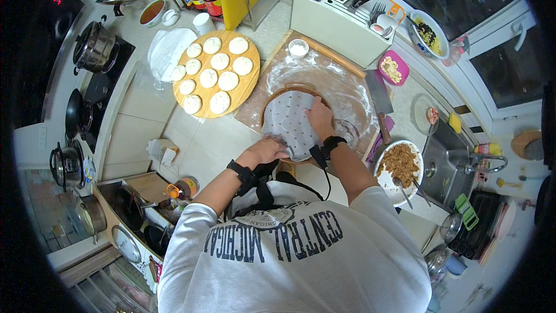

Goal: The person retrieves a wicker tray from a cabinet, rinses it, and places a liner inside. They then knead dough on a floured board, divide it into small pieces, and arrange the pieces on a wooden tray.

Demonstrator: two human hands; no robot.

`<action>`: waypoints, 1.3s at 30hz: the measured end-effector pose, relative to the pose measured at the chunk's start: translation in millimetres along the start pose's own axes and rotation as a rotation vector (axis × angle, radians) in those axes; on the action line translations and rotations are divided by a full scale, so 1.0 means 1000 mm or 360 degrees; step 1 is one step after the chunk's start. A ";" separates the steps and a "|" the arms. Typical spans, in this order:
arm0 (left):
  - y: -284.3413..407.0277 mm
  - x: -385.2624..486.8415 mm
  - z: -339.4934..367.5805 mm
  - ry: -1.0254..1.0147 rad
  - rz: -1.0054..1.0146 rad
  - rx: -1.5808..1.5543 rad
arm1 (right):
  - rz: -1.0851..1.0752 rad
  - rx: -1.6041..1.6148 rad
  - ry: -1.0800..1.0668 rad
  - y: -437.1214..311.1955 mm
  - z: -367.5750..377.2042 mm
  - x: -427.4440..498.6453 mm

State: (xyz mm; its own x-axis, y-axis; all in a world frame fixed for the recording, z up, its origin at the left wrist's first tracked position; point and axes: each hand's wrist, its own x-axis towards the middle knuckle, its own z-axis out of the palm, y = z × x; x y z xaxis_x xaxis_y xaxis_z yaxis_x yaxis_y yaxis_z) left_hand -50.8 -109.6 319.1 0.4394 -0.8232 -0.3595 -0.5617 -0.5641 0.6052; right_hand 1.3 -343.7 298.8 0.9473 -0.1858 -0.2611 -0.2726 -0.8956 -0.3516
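A round woven basket (262, 117) with a handle lies before me on a floured board, lined with a pale perforated sheet (289, 117). My left hand (266, 150) rests at the sheet's near left edge, its fingers partly over it; whether it grips is unclear. My right hand (319, 117) touches the sheet's right side, fingertips partly hidden at the fold. To the left, several round filled dough pieces (220, 102) sit on a round wooden board (249, 87).
A cleaver (380, 91), rolling pin (334, 54) and small white cup (298, 48) lie around the floured board (278, 67). A bowl of brown filling (397, 165) stands right, beside the sink (447, 161). A knife block (339, 28) stands behind. An open drawer (130, 178) is at lower left.
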 end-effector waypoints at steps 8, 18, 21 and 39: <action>-0.006 0.004 0.008 -0.0063 0.0032 0.0176 | -0.0072 -0.0103 0.0049 -0.003 0.005 0.003; -0.010 0.007 0.007 -0.0102 0.0046 0.0155 | -0.1007 0.0574 0.0623 0.000 -0.014 -0.006; -0.011 0.008 0.006 -0.0138 0.0028 0.0115 | -0.0588 0.0836 -0.0075 0.007 -0.022 -0.005; 0.012 0.011 -0.008 -0.0025 -0.0195 0.0213 | -0.0802 -0.0530 0.0320 0.019 0.000 0.007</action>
State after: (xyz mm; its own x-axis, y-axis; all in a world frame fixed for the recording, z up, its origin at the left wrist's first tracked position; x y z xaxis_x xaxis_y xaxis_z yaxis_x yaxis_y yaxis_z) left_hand -47.0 -125.3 327.8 0.4998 -0.7481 -0.4365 -0.5935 -0.6629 0.4564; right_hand 3.2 -361.8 290.3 0.9676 0.2477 0.0484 0.2510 -0.9646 -0.0807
